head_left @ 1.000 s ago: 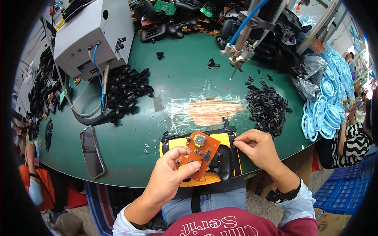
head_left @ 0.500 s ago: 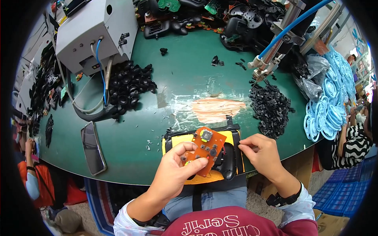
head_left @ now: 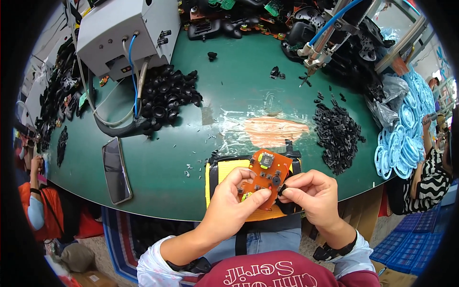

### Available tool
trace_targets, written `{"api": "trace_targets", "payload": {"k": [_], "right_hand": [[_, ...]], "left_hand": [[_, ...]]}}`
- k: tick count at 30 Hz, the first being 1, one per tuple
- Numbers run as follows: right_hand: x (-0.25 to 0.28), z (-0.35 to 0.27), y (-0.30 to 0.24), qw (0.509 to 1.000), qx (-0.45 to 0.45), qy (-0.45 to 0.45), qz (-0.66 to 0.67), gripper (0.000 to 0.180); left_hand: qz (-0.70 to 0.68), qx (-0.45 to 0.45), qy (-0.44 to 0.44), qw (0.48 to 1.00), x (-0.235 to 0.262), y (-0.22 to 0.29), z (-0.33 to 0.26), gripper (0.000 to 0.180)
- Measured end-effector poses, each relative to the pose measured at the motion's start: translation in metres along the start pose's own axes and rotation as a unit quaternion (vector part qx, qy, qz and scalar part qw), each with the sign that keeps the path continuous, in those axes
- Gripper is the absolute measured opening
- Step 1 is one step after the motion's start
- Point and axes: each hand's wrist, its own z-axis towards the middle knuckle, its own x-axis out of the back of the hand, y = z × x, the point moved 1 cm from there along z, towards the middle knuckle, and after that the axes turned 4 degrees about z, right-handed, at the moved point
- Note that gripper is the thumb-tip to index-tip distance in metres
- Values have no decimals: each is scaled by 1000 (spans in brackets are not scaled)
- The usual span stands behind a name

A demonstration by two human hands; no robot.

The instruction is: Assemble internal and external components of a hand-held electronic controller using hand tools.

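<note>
My left hand [head_left: 233, 198] is closed on an orange circuit board [head_left: 273, 168], thumb on its face and fingers at its left edge. The board is tilted and carries small black switches, a round black part and two thumbstick bases with green bits. At its lower right edge, my right hand [head_left: 313, 195] pinches a small black piece [head_left: 282, 189] between thumb and fingertips. Its exact kind is too small to make out. Underneath is a yellow pad [head_left: 213, 178] edged with black tape at the table edge. A black controller shell [head_left: 289, 207] lies on it, mostly covered by my hands and the board.
On the green table [head_left: 162, 167] are a phone [head_left: 116, 171], black thumbstick caps [head_left: 165, 98] and a pile of small black parts [head_left: 337, 136]. A grey machine [head_left: 126, 38] stands back left, a metal tool arm [head_left: 325, 45] back right. Light-blue rings [head_left: 401, 143] lie at right.
My right hand has come left from the pad's right side to the board's edge, now with a small black piece visible in it. The view has shifted slightly; my left hand keeps the board.
</note>
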Motion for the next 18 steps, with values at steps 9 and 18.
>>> {"api": "trace_targets", "payload": {"k": [9, 18], "right_hand": [[-3, 0, 16, 991, 117, 8, -66, 11], [8, 15, -18, 869, 269, -100, -403, 36]], "left_hand": [[222, -129, 31, 966, 3, -11, 1, 40], [299, -126, -15, 946, 10, 26, 4, 33]]}}
